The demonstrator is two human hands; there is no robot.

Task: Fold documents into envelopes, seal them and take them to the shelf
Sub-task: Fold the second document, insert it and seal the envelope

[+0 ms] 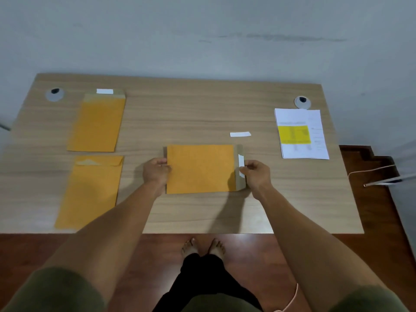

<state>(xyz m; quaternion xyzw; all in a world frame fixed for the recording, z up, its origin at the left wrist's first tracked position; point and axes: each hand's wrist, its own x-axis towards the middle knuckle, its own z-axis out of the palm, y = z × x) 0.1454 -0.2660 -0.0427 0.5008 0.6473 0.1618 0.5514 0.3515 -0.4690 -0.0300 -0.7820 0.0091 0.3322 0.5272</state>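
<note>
An orange envelope (pixel 200 168) lies sideways at the middle of the wooden table (pixel 202 109), its flap open on the right. My left hand (pixel 156 171) grips the envelope's left edge. My right hand (pixel 256 173) pinches the white adhesive strip (pixel 241 162) on the flap. Two more orange envelopes lie on the left: one at the back (pixel 98 123) with its flap open and a white strip showing, one nearer (pixel 90 190) with its flap folded down. A stack of printed documents (pixel 301 134) with a yellow block lies at the right.
A loose white strip of paper (pixel 240 134) lies just behind the middle envelope. Round cable grommets sit at the back left (pixel 54 94) and back right (pixel 302 102) of the table. A wall stands behind the table. A thin cord and rod (pixel 380 180) lie over the floor at the right.
</note>
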